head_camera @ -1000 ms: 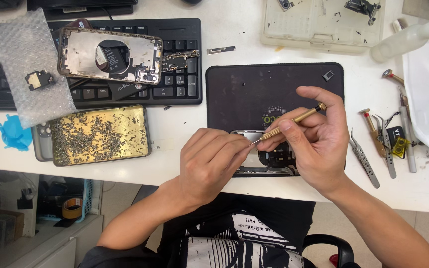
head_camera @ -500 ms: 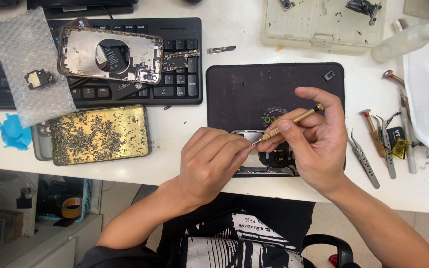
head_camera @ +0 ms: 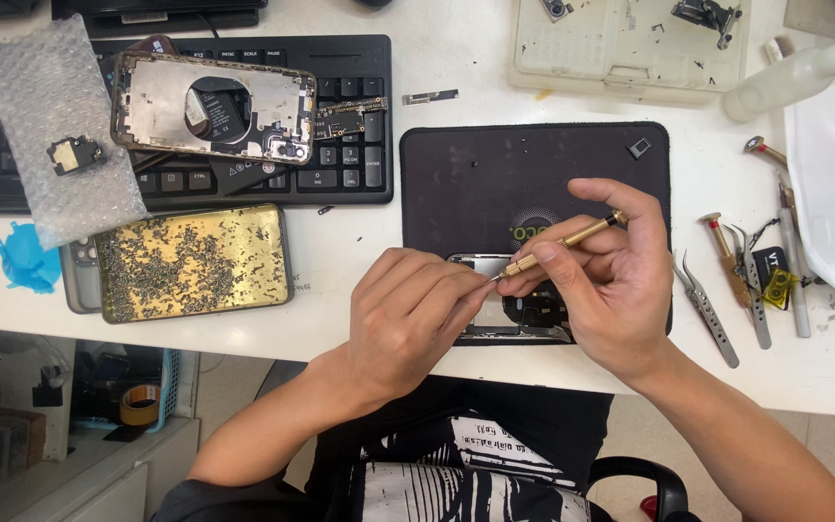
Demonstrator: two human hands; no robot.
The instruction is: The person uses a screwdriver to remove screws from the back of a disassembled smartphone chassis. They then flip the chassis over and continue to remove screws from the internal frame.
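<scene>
Right now both hands work over an opened phone [head_camera: 495, 290] that lies on the near edge of a black work mat [head_camera: 495, 174]. The right hand [head_camera: 620, 290] pinches a brass-coloured precision screwdriver [head_camera: 562, 242] between thumb and fingers, index fingertip resting on its cap, the shaft slanting down and to the left so its tip meets the phone. The left hand [head_camera: 408, 319] lies curled over the phone's left part, fingers pressed together and bearing down on it just beside the screwdriver tip; whether it grips anything small I cannot tell.

Left of the mat sits a gold tray [head_camera: 195, 261] strewn with tiny screws, and beyond that tray a bare phone housing [head_camera: 215, 106] rests on a black keyboard [head_camera: 340, 174]. Right of the mat lie tweezers [head_camera: 707, 304] and several other small tools [head_camera: 756, 280]. Behind the mat stands a pale parts tray [head_camera: 620, 58], with a squeeze bottle [head_camera: 785, 82] just beside it.
</scene>
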